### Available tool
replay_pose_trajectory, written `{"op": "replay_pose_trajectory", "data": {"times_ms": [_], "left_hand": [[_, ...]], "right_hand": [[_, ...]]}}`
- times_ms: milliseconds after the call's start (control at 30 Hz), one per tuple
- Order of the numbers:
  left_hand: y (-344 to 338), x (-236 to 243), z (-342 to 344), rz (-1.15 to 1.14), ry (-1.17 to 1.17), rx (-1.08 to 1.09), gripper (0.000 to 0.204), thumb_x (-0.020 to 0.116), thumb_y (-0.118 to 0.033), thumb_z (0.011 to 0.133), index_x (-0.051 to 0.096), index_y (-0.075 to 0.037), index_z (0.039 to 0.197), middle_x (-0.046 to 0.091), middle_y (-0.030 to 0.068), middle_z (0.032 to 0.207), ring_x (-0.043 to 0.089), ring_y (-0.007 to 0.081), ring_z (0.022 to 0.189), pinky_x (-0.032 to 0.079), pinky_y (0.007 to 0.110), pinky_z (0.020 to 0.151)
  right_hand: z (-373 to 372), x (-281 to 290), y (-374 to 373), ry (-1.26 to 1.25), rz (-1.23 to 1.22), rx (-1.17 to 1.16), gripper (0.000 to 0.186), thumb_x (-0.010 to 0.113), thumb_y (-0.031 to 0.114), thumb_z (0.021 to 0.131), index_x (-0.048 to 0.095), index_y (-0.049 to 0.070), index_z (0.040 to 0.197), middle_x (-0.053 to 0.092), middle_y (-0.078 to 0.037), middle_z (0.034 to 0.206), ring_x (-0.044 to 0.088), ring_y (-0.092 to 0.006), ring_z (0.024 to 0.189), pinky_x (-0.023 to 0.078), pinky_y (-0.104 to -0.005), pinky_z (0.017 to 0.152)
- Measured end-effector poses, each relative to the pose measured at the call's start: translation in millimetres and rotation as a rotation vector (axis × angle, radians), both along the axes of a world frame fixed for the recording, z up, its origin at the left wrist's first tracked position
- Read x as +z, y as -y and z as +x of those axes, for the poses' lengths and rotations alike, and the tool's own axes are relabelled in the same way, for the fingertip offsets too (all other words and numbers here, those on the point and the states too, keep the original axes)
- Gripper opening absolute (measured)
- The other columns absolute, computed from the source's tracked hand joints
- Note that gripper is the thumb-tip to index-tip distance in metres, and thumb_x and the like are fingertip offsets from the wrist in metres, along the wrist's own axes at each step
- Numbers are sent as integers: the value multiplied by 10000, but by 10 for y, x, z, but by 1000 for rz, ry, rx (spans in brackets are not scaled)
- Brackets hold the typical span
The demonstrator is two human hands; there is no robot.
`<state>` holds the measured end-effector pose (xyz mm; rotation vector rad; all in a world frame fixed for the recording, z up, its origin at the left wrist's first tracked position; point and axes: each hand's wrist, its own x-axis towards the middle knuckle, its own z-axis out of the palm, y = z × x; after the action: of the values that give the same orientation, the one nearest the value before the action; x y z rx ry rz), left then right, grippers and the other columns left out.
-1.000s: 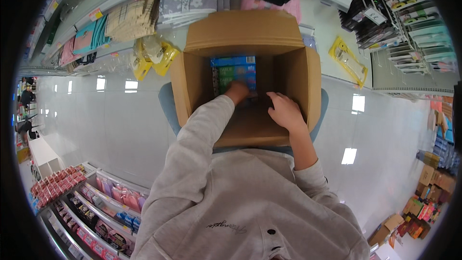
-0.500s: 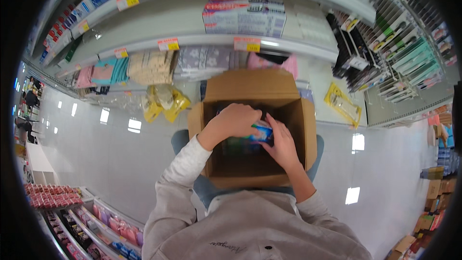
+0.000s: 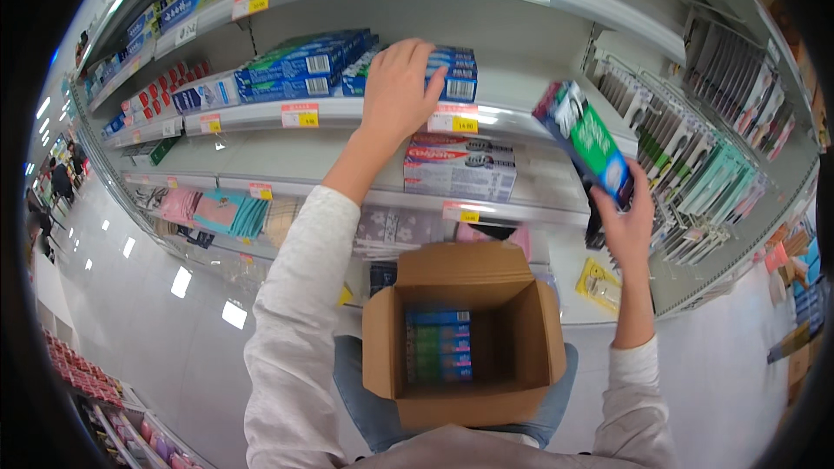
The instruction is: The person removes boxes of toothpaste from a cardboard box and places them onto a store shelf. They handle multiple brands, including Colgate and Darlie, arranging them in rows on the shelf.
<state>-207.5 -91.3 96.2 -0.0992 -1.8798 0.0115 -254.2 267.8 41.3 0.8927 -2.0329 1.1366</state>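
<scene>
My left hand (image 3: 401, 91) is on the blue toothpaste boxes (image 3: 459, 72) on the middle shelf. Its fingers bend over their top and the thumb lies to the right; the fingertips are partly hidden. Raised at the right, my right hand (image 3: 627, 215) grips the lower end of a green, blue and dark toothpaste box (image 3: 588, 141), which tilts with its upper end toward the left. Between my legs sits an open cardboard box (image 3: 521, 399), flaps spread. Along its left side lies a row of several blue and green toothpaste boxes (image 3: 439, 347).
More stacked blue boxes (image 3: 295, 65) stand left of my left hand. White and red cartons (image 3: 460, 169) occupy the shelf below, above folded cloths (image 3: 230, 213). Hanging goods (image 3: 695, 130) fill the rack at the right. A yellow packet (image 3: 599, 285) lies low on the right.
Both hands have come up out of the cardboard box, the left to the shelf, the right out to the side with a toothpaste box. The view has tilted up, showing more shelf.
</scene>
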Motion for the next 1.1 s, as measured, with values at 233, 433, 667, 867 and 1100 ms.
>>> {"op": "replay_pose_trajectory", "data": {"times_ms": [233, 433, 667, 867, 1100], "left_hand": [[123, -123, -287, 65, 6, 121, 362, 610, -353, 943, 723, -39, 804, 710, 114, 832, 667, 280, 837, 443, 432, 878], [38, -121, -333, 114, -22, 174, 292, 613, -282, 933, 715, -44, 798, 698, 109, 794, 657, 277, 778, 446, 419, 829], [16, -135, -341, 125, -35, 192, 220, 605, -208, 893, 715, -40, 803, 700, 103, 798, 657, 266, 781, 441, 408, 801], [81, -176, -364, 114, -70, 190, 194, 609, -193, 878, 704, -51, 787, 689, 81, 780, 648, 250, 767, 435, 401, 790], [66, -178, -420, 79, -161, 148, 214, 618, -201, 857, 665, -57, 706, 652, 84, 714, 623, 246, 720, 427, 405, 791]], "right_hand": [[-626, 954, 633, -117, 319, 67, 504, 742, 176, 842, 546, 25, 1282, 629, -206, 1162, 623, -395, 1072, 500, -427, 919], [-1588, 1130, 1731, -184, 324, 233, 526, 759, 130, 812, 570, 81, 1300, 644, -178, 1182, 642, -362, 1089, 511, -432, 949], [-2207, 1267, 2747, 45, 318, 223, 550, 765, 81, 817, 610, 103, 1344, 658, -140, 1285, 641, -280, 1160, 506, -376, 990], [-2352, 1291, 2945, 267, 398, 608, 548, 758, 72, 818, 633, 94, 1350, 660, -108, 1320, 608, -242, 1211, 475, -347, 1036], [-2527, 1104, 3083, 345, 388, 670, 544, 719, 63, 867, 600, 116, 1396, 619, -98, 1358, 564, -218, 1226, 455, -328, 1054]]}}
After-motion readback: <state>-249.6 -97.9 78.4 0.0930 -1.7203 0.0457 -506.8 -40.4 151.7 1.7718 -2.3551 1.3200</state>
